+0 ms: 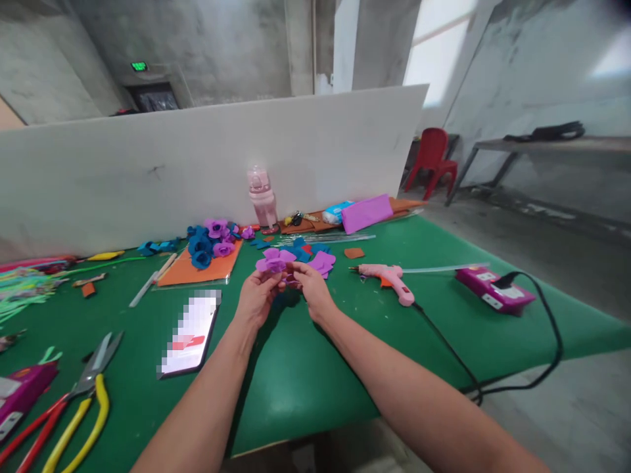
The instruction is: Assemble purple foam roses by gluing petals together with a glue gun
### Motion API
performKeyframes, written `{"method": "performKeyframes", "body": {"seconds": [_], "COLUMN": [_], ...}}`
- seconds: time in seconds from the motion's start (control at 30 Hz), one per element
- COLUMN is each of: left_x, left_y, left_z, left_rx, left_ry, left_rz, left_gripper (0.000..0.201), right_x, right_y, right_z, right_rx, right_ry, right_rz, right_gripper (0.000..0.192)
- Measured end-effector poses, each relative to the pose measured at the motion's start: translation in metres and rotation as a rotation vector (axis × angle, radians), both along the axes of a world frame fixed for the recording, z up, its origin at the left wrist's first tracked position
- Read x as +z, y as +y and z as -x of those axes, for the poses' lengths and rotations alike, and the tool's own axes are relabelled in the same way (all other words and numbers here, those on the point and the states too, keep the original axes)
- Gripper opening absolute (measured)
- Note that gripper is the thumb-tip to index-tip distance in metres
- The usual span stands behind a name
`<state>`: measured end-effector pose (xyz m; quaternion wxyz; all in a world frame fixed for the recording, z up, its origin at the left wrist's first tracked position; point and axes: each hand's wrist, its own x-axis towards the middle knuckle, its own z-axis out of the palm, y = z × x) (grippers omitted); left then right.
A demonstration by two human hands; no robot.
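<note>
Above the middle of the green table, both hands hold a purple paper flower with spread petals. My left hand is closed around its lower left side. My right hand pinches at its right edge; the fingertips partly cover what they grip. Just behind the right hand lie loose purple petals and blue petals. To the right rests a pink glue gun with a clear glue stick in its back. Finished-looking blue and purple flowers are piled on an orange sheet at left.
A phone lies left of my forearm, with scissors and pliers with red handles farther left. A purple power strip and black cord sit at right. A pink bottle stands against the white board.
</note>
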<state>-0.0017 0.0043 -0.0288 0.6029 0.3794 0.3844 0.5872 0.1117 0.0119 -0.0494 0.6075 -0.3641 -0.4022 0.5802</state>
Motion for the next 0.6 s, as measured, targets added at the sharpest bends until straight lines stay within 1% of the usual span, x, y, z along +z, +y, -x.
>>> {"method": "performKeyframes", "body": {"seconds": [0.17, 0.37, 0.6], "left_x": [0.0001, 0.0016, -0.0013], "left_y": [0.0013, -0.0013, 0.0], "left_z": [-0.0002, -0.0009, -0.0002], "left_rx": [0.029, 0.006, 0.0], "left_ry": [0.015, 0.038, 0.011], "left_rz": [0.015, 0.008, 0.0], "left_gripper": [0.03, 0.033, 0.033], "right_x": [0.0033, 0.0059, 0.0043], "right_y": [-0.0028, -0.0045, -0.0033], "right_z": [0.0032, 0.0043, 0.0055], "right_rx": [0.019, 0.026, 0.018], "right_ry": [0.038, 0.093, 0.125], "right_rz": [0.005, 0.015, 0.035], "right_gripper": [0.025, 0.026, 0.026]}}
